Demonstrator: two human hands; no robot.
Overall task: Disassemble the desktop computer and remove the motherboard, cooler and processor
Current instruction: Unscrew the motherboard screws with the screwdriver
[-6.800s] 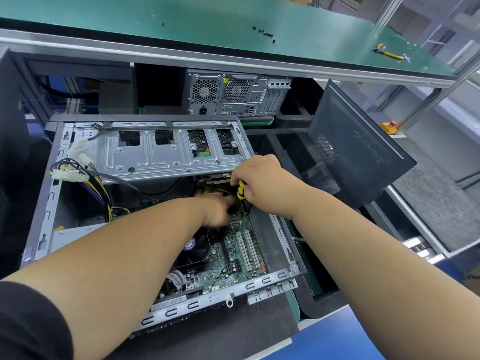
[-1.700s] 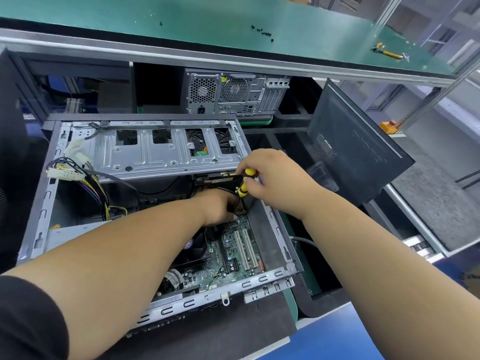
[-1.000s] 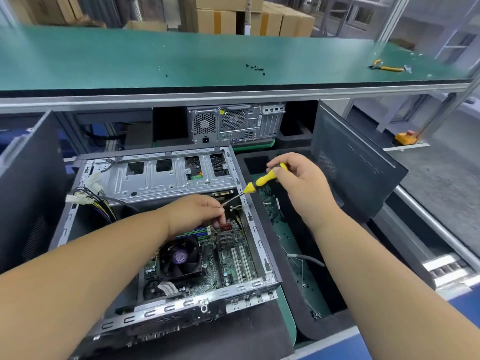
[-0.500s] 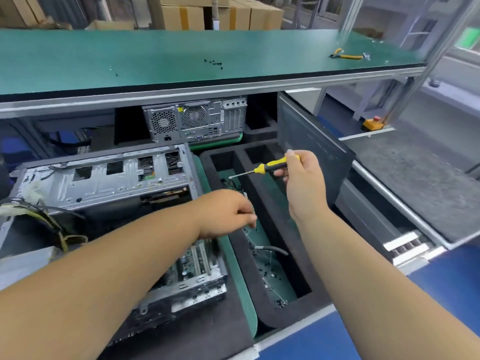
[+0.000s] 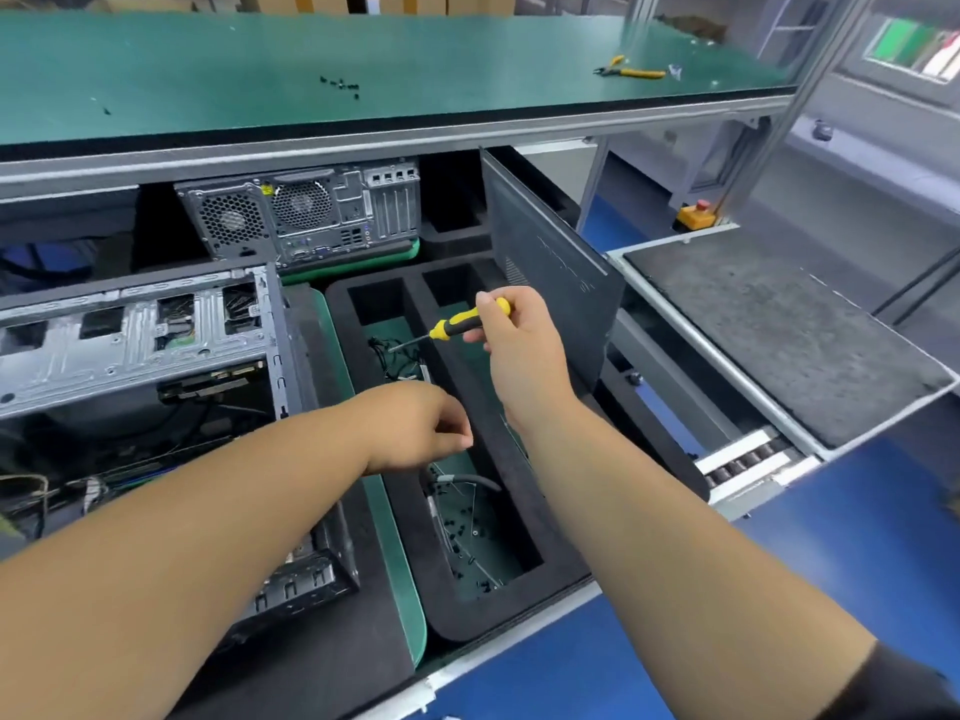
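The open desktop case (image 5: 135,345) lies at the left, its metal drive cage on top; my left forearm hides most of its inside. My left hand (image 5: 415,428) hovers over the long compartment of the black foam tray (image 5: 457,610), its fingertips pinched together on what seems a small dark screw. Loose screws (image 5: 467,543) and a grey cable (image 5: 467,479) lie in that compartment. Above the tray's far end, my right hand (image 5: 519,350) grips a yellow and black screwdriver (image 5: 467,320) with its tip pointing left.
A dark side panel (image 5: 545,283) leans upright right of the tray. A second computer (image 5: 301,215) stands behind under the green bench (image 5: 363,59), which carries pliers (image 5: 628,71) and several screws (image 5: 340,85). A grey conveyor pad (image 5: 779,345) is at the right.
Both hands left the case and moved right over the foam tray. The screwdriver came out of the case with my right hand. My view swung right, so the case sits further left.
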